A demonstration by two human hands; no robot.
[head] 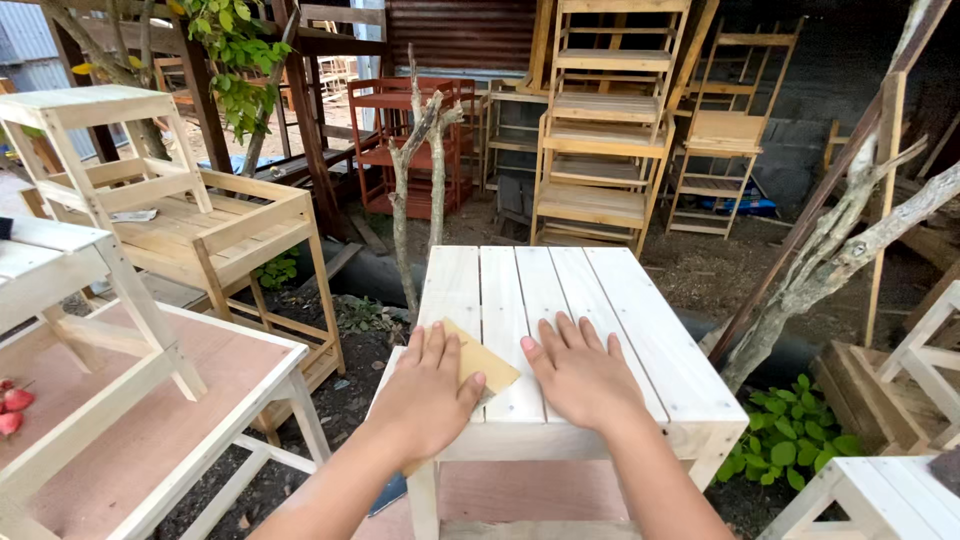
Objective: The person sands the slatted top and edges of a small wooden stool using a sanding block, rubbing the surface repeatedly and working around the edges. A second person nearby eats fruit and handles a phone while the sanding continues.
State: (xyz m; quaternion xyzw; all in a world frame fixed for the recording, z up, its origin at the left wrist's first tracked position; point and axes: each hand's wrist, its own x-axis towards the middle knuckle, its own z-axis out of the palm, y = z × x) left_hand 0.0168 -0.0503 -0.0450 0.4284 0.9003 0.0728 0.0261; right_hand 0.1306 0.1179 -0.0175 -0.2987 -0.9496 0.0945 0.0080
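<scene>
We see the left hand (428,388) pressed palm-down on a sheet of sandpaper (482,362), fingers spread over it and thumb laid along its near edge; the sheet is pinned flat under the palm, not pinched between the fingers. The sandpaper is tan, lies at an angle, and its free corner sticks out to the right of the hand, toward the other hand. Under the sheet is the slatted top of a pale, unpainted table (560,300), and the hand sits at the near left corner of that top. The right hand (578,372) lies just beside the sheet's free corner, open and flat, fingers spread on the slats, holding nothing; we cannot tell whether it touches the sheet. Beyond both hands the slats run away from us to the far edge. To the left of the left hand, well apart, stand a bench (150,420) with a plywood top and an upturned stool (75,270) on it. Far beyond the table stand stacked shelves (600,150) of bare wood and a red rack (405,140).
</scene>
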